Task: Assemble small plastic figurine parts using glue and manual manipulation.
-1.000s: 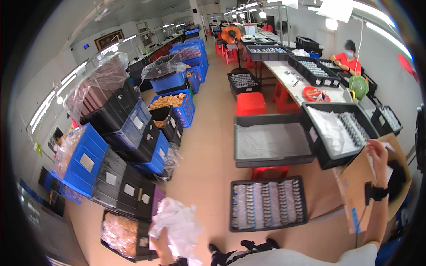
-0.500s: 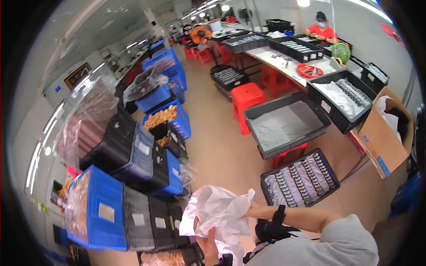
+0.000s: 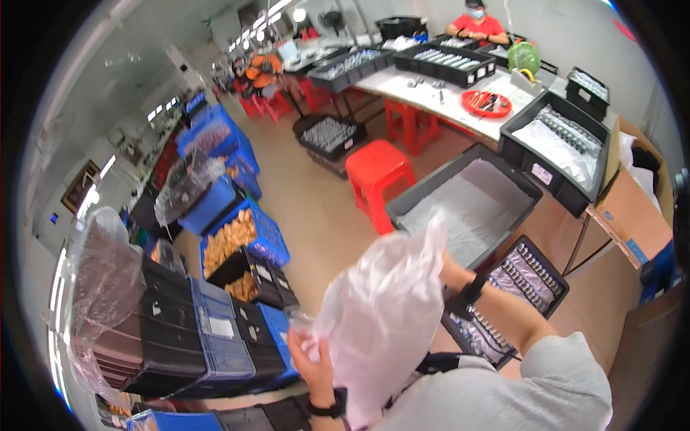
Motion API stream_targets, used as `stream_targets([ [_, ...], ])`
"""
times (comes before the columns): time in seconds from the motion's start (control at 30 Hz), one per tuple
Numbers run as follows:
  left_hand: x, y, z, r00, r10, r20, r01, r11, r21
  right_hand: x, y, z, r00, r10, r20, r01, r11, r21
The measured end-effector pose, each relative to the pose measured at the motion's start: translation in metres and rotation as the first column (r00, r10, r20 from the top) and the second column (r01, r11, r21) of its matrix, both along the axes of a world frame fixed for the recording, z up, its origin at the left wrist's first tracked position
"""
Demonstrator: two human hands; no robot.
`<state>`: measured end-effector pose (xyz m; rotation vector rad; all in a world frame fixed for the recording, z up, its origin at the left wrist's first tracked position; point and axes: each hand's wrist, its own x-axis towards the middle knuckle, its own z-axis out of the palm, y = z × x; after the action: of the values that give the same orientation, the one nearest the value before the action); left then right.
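Note:
Both of my hands hold up a large clear, milky plastic bag (image 3: 384, 309) in front of me. My left hand (image 3: 310, 359) grips its lower left edge, and a dark watch sits on that wrist. My right hand (image 3: 451, 269) is mostly hidden behind the bag's upper right side and holds it there; a dark band is on that wrist too. Below the bag lies a black tray (image 3: 535, 276) filled with rows of small parts. An empty grey-lined black tray (image 3: 467, 201) sits just beyond my right hand.
Stacked blue and black crates (image 3: 215, 337) stand at my left, some covered in clear plastic. A red stool (image 3: 377, 172) is on the floor ahead. A white workbench (image 3: 445, 93) carries black trays, with a cardboard box (image 3: 632, 201) at right. A person in red sits at the far end.
My head has turned right and down. The bag has risen from low at my left and now spreads wide between both hands; my right hand came over from the box.

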<state>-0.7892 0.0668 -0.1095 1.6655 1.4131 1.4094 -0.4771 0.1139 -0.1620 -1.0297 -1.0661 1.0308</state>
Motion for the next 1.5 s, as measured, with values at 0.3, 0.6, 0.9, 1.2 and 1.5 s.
stream_targets([
  [0.3,0.069,0.218,0.041,0.832,-0.449,-0.325,0.484,0.874,0.033,0.083,0.132,-0.012,0.913,-0.407,0.008,0.392,0.872,-0.292],
  [0.6,0.207,0.292,-0.027,0.266,-0.860,-0.436,0.876,0.405,-0.263,0.127,0.161,0.002,0.639,-0.748,0.182,0.721,0.499,-0.481],
  [0.9,0.325,0.326,-0.070,-0.115,-0.992,0.051,0.851,-0.125,-0.511,0.161,0.098,0.024,0.398,-0.906,0.143,0.790,0.260,-0.556],
  [1.2,0.430,0.424,-0.123,0.302,-0.682,0.666,0.499,-0.482,-0.720,0.284,0.066,-0.013,0.344,-0.899,-0.270,0.663,0.436,-0.609],
  [1.5,0.526,0.488,-0.233,0.277,-0.942,0.192,0.369,-0.080,-0.926,0.292,0.096,-0.083,-0.335,-0.895,0.295,0.828,-0.429,-0.361],
])
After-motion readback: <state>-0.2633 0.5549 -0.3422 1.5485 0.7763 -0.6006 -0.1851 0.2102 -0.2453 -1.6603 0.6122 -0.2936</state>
